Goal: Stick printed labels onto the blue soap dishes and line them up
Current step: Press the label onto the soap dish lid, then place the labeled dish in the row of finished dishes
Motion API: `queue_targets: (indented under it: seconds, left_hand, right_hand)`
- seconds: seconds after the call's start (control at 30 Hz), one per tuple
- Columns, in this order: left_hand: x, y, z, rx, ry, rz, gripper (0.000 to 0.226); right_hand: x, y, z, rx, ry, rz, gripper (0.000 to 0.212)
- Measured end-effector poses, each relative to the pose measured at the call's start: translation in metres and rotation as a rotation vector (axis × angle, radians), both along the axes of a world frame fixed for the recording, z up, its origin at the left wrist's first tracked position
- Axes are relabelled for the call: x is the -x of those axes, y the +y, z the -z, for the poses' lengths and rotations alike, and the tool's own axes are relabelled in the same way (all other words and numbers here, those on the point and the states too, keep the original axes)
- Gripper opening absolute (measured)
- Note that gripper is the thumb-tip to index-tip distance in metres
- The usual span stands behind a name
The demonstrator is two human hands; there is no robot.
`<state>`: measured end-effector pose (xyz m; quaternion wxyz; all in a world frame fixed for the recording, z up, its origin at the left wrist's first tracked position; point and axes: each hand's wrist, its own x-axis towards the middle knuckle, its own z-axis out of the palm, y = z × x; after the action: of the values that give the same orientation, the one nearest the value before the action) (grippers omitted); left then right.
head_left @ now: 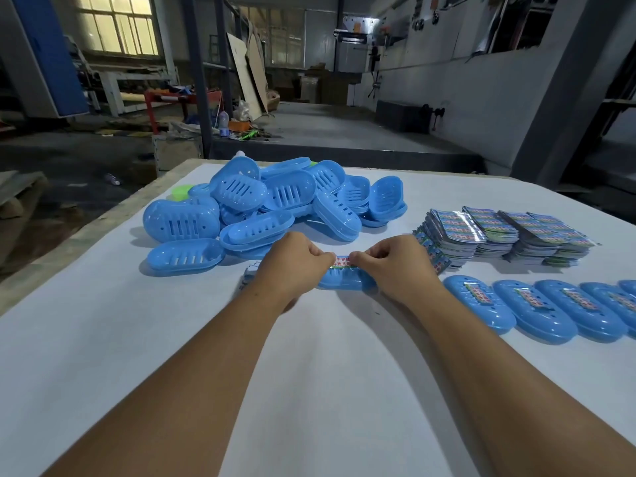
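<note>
Item: label (342,261), pinched at each end by left hand (296,261) and right hand (392,265), held just over a soap dish (346,282) mid-surface (309,390). Labelled row (550,313) at 3 o'clock; unlabelled heap (268,201) at 11. Risk: uneven lowering would leave it crooked or creased.

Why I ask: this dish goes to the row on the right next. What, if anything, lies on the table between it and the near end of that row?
Nothing visible. The dish under the label held by the left hand and right hand sits left of the row; only bare table shows between, partly hidden by the right forearm. The label stacks lie farther back.
</note>
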<state>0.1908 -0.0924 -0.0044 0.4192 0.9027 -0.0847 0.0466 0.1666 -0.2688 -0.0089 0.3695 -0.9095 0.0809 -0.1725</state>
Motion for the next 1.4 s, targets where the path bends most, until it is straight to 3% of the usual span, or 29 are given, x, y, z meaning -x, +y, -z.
queue_targets:
  seconds: [0.23,0.5,0.6,0.7,0.87,1.1,1.4]
  left_hand:
    - [0.004,-0.004,-0.003,-0.149,-0.070,-0.052,0.024]
    - [0.008,-0.011,-0.005,-0.372,-0.269,-0.103,0.034]
    - [0.008,-0.008,-0.002,-0.339,-0.268,-0.116,0.035]
    - [0.005,-0.003,0.001,-0.231,-0.221,-0.150,0.028]
    - [0.000,0.006,0.003,-0.107,-0.295,-0.201,0.028]
    - [0.000,0.005,0.007,-0.103,-0.344,-0.205,0.025]
    - [0.003,0.005,0.008,-0.105,-0.303,-0.200,0.027]
  right_hand:
    - [0.002,0.004,0.000,0.114,-0.014,0.053,0.032]
    - [0.006,0.013,-0.009,0.425,-0.022,0.138,0.044]
    - [0.007,0.011,-0.009,0.427,-0.019,0.114,0.052]
    - [0.011,0.011,-0.010,0.373,-0.011,-0.100,0.048]
    - [0.020,0.021,-0.015,0.373,0.062,-0.367,0.045]
    - [0.038,-0.001,-0.033,0.693,0.221,-0.152,0.056]
    - [0.053,-0.030,-0.045,0.628,0.375,0.009,0.048]
